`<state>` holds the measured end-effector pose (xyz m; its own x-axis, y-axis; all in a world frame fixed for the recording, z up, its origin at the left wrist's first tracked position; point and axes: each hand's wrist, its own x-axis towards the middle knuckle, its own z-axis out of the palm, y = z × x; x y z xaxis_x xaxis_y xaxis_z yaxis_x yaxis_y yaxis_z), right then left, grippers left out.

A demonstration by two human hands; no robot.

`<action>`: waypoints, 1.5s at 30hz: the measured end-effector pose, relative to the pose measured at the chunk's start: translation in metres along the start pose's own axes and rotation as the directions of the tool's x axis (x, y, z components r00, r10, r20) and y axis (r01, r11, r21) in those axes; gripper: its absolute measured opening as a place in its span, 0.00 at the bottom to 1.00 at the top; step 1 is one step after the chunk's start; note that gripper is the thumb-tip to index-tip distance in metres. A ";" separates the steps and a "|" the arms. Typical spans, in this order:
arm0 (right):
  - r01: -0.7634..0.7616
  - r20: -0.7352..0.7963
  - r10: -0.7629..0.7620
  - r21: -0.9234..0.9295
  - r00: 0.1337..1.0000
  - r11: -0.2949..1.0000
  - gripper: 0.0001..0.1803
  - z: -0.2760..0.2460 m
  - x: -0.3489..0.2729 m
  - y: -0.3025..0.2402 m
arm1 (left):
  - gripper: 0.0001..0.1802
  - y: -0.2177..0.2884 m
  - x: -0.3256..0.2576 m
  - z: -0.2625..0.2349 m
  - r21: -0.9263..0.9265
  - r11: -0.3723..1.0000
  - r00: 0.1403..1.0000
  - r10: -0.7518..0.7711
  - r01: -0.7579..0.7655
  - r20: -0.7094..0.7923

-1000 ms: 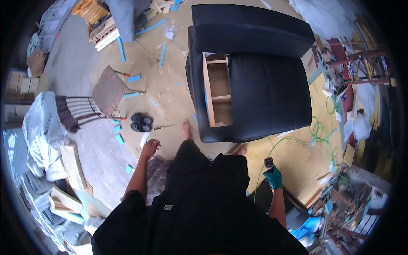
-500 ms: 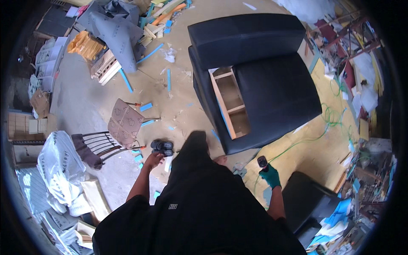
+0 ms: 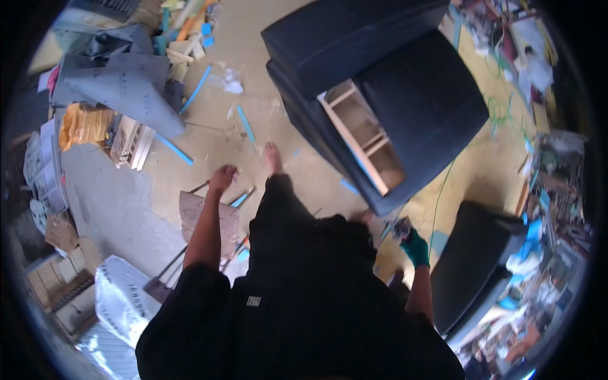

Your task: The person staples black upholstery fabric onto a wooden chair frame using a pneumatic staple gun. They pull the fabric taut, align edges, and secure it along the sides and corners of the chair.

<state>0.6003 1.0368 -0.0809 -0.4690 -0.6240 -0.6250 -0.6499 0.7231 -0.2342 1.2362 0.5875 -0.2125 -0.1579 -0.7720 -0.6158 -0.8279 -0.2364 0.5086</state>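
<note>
Here's my right hand (image 3: 416, 248), gloved, wrapped round the tool (image 3: 401, 228), which sits just off the sofa (image 3: 415, 95)'s near corner; too blurred to make out its head. My left hand (image 3: 223, 179) hangs half-curled near the chair (image 3: 192, 212), and I can't tell whether it pinches anything. Danger underfoot: that bare foot (image 3: 272, 156) could slip on the blue strip (image 3: 246, 125), or the hose (image 3: 441, 197) could snag a step.

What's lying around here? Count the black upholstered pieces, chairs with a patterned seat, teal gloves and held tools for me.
Black upholstered pieces: 2, the large one and the smaller one
Patterned-seat chair: 1
Teal glove: 1
Held tool: 1, in the right hand
Total: 5
</note>
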 end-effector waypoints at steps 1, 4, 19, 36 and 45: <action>-0.070 0.027 0.069 0.048 0.997 0.996 0.33 -0.013 -0.011 -0.033 | 0.20 0.044 0.015 0.003 -0.367 0.924 0.993 -0.077 0.104 0.086; -0.038 0.028 0.035 0.128 0.999 0.991 0.32 0.000 -0.022 -0.127 | 0.19 0.042 0.075 -0.055 -0.375 0.927 0.992 0.031 0.016 0.119; 0.172 -0.083 -0.162 0.131 0.983 0.976 0.26 0.146 0.076 -0.346 | 0.18 0.122 0.317 -0.105 -0.294 0.954 0.970 0.120 -0.054 0.210; -0.364 0.081 0.361 0.363 0.929 0.858 0.30 0.230 0.152 -0.581 | 0.38 0.080 0.650 0.016 0.301 0.796 0.835 0.415 -0.525 0.361; -0.265 -0.027 0.346 0.589 0.938 0.764 0.28 0.269 0.168 -0.632 | 0.11 0.132 0.652 -0.025 0.350 0.751 0.798 0.374 -0.560 0.473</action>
<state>1.0931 0.5552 -0.2385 -0.6809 -0.3432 -0.6470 -0.0203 0.8919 -0.4518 1.0375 0.0381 -0.5315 -0.6902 -0.4247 -0.5859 -0.7219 0.4608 0.5163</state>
